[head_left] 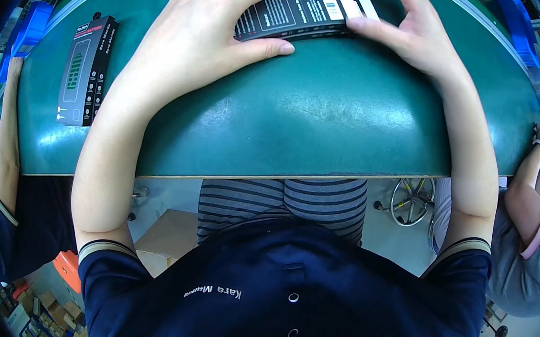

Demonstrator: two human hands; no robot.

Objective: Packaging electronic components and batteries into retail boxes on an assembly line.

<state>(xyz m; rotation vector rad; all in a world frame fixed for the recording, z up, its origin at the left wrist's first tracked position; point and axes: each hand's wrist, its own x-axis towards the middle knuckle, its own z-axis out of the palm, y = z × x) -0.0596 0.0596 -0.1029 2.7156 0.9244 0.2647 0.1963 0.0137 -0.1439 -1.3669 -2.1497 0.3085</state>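
Across the whole upper view curves the green worktable, its pale front edge bowing below the person's forearms. At the far middle of it lies a flat black retail box printed in white, and both hands are on it. The left hand drapes over the box's left end, fingers spread flat across the top, thumb pressed against the near edge, so it is grasping the box. The right hand clamps the box's right end, fingers curled over the top by a white strip. Well apart, near the table's left edge, rests a second black box with a green battery graphic, untouched. Beside it, a co-worker's arm leans on the table.
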